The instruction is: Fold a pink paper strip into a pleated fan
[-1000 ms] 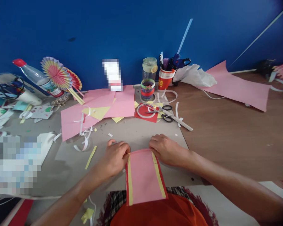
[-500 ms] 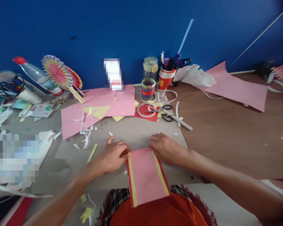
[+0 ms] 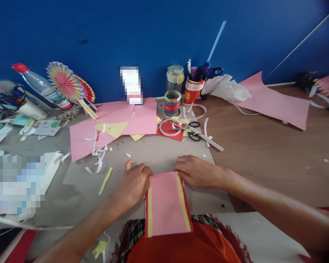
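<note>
A layered paper piece (image 3: 166, 204), pink on top with yellow strips and red edges, lies at the near edge of the grey board (image 3: 159, 153) and hangs over toward my lap. My left hand (image 3: 135, 182) is curled, pinching its top left corner. My right hand (image 3: 197, 171) is closed over its top right corner, pressing it on the board.
Pink sheets (image 3: 112, 126), yellow scraps and white paper strips (image 3: 97, 153) litter the board. Scissors (image 3: 190, 131) and a white pen (image 3: 211, 142) lie behind my right hand. A jar (image 3: 172, 96), a red pen cup (image 3: 193, 91), paper fans (image 3: 67, 82) and a bottle (image 3: 41, 86) stand along the blue wall.
The paper piece swung slightly, skewing and then straightening, while both hands stayed at its top corners. My left hand curled closer to the edge.
</note>
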Available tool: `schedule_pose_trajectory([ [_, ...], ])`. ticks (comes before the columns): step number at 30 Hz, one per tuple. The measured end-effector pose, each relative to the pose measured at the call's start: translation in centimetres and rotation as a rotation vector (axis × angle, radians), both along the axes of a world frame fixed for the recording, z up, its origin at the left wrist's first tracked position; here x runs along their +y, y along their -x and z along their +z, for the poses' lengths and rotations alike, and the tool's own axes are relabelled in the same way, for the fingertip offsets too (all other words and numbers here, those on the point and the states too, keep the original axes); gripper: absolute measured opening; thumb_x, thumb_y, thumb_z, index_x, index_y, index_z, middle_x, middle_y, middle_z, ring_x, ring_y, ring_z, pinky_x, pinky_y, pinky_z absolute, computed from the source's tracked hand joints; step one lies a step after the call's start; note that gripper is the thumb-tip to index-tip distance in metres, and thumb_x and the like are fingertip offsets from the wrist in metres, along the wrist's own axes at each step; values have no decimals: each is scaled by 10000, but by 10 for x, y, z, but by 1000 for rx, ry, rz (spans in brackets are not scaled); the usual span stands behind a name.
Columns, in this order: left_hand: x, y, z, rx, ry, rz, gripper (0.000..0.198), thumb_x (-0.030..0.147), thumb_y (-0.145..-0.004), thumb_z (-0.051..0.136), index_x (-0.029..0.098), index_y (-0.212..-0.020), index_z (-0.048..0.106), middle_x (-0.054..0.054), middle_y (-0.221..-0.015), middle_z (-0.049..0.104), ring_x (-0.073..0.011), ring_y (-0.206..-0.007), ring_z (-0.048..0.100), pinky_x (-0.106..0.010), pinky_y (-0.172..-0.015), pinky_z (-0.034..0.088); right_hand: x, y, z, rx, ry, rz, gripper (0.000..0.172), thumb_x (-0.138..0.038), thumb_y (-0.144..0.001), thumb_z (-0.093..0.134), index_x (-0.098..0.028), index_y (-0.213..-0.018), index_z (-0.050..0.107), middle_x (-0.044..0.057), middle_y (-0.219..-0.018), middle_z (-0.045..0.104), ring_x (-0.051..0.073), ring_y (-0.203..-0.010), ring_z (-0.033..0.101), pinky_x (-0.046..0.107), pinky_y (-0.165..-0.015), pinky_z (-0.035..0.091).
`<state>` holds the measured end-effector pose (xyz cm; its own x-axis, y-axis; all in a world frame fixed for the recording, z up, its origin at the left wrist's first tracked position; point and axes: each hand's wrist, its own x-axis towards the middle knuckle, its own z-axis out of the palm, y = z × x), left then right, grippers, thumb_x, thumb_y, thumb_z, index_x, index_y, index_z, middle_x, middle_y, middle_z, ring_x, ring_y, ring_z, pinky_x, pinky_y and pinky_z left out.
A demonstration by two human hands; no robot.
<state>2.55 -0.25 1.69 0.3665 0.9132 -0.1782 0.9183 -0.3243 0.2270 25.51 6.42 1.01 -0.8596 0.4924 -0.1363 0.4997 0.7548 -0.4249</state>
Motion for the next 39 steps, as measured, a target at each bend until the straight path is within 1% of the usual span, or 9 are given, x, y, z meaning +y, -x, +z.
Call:
schedule_pose_trajectory([
  [4, -1, 0, -4, 32, -32, -11, 228, 101, -840, 382, 191, -743, 568, -14, -750, 590, -178, -739, 569, -482, -987, 252, 3, -1, 2, 24, 67, -4, 190, -127, -877, 432, -144, -804, 607, 62, -824, 608, 155, -815, 548, 262, -742, 396],
  [7, 0, 1, -6, 43, -26, -23, 223, 117, -856, 378, 190, -757, 565, -17, -757, 595, -182, -748, 572, -485, -984, 248, 4, 0, -2, -1, 53, 7, 167, -110, -861, 450, -147, -804, 603, 60, -832, 612, 155, -810, 547, 259, -729, 389],
  [14, 0, 2, -7, 36, -35, -25, 199, 109, -846, 406, 184, -765, 571, -18, -757, 592, -184, -747, 573, -475, -972, 254, -4, 9, -8, -126, -123, -58, 102, -85, -792, 499, -145, -810, 579, 78, -828, 606, 179, -762, 539, 289, -684, 341],
  [18, -4, 2, -8, 60, -79, -48, 226, 132, -887, 383, 188, -785, 577, -19, -771, 580, -182, -766, 565, -476, -984, 250, -14, 11, -7, -154, -267, -32, 127, -51, -722, 535, -149, -789, 579, 87, -819, 581, 205, -762, 504, 324, -673, 300],
  [21, -10, 5, -12, 92, -152, -91, 243, 110, -894, 364, 193, -794, 569, -20, -789, 561, -182, -777, 550, -476, -994, 252, -21, 9, -10, -100, -387, 19, 96, -72, -761, 532, -160, -746, 568, 83, -787, 556, 210, -756, 465, 339, -669, 274],
  [24, -14, 8, -14, 108, -238, -156, 257, 54, -871, 349, 187, -773, 546, -22, -789, 540, -176, -753, 523, -469, -995, 262, -26, 6, -16, -40, -483, 63, 125, -90, -811, 510, -166, -722, 554, 74, -761, 535, 200, -737, 424, 340, -671, 258],
  [27, -16, 10, -15, 105, -294, -212, 263, 54, -879, 331, 182, -763, 529, -18, -772, 520, -174, -741, 504, -473, -990, 273, -28, 4, -20, -8, -546, 83, 152, -85, -827, 496, -169, -712, 550, 64, -738, 521, 195, -727, 400, 340, -674, 248],
  [35, -23, 13, -16, 143, -344, -283, 248, 49, -877, 360, 196, -814, 550, -17, -807, 538, -161, -785, 511, -474, -1029, 248, -33, -6, -20, -7, -534, 186, 138, -55, -802, 484, -157, -778, 575, 74, -775, 525, 203, -747, 399, 348, -695, 259],
  [39, -29, 14, -19, 119, -359, -277, 268, 34, -869, 370, 203, -860, 577, -23, -844, 563, -157, -802, 534, -461, -1045, 238, -38, -13, -18, -63, -488, 168, 161, -60, -812, 469, -147, -869, 591, 82, -846, 541, 206, -765, 409, 342, -689, 273],
])
